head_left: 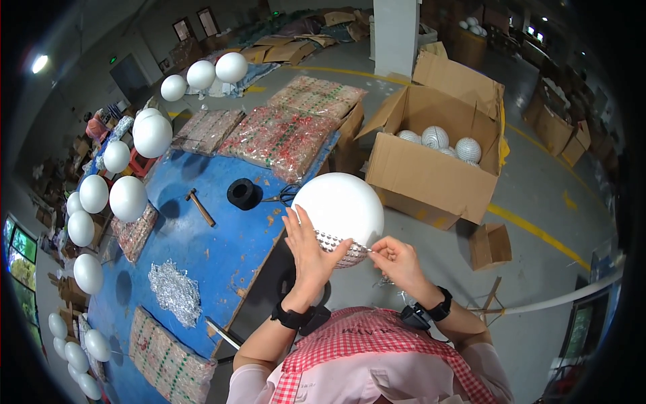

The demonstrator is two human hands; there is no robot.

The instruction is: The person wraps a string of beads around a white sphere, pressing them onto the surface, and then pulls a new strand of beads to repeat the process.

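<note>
A large smooth white ball (pixel 344 204) is in front of me, over the right edge of the blue table. Silver studded trim (pixel 331 240) wraps round its lower part in rows. My left hand (pixel 311 261) lies along the ball's left side, fingers stretched up over it, with the thumb pressing near the trim. At the ball's lower right, my right hand (pixel 401 264) pinches the trim's end between thumb and fingertips. Some loose silver strand (pixel 385 281) hangs below the right hand. The underside of the ball is hidden.
On the blue table (pixel 232 246) lie a hammer (pixel 200 207), a black spool (pixel 243 194), scissors (pixel 285 196), a silver trim pile (pixel 174 291) and plastic-wrapped packs (pixel 279 138). Several white balls (pixel 128 198) stand along its left side. An open carton (pixel 431 172) holds trimmed balls.
</note>
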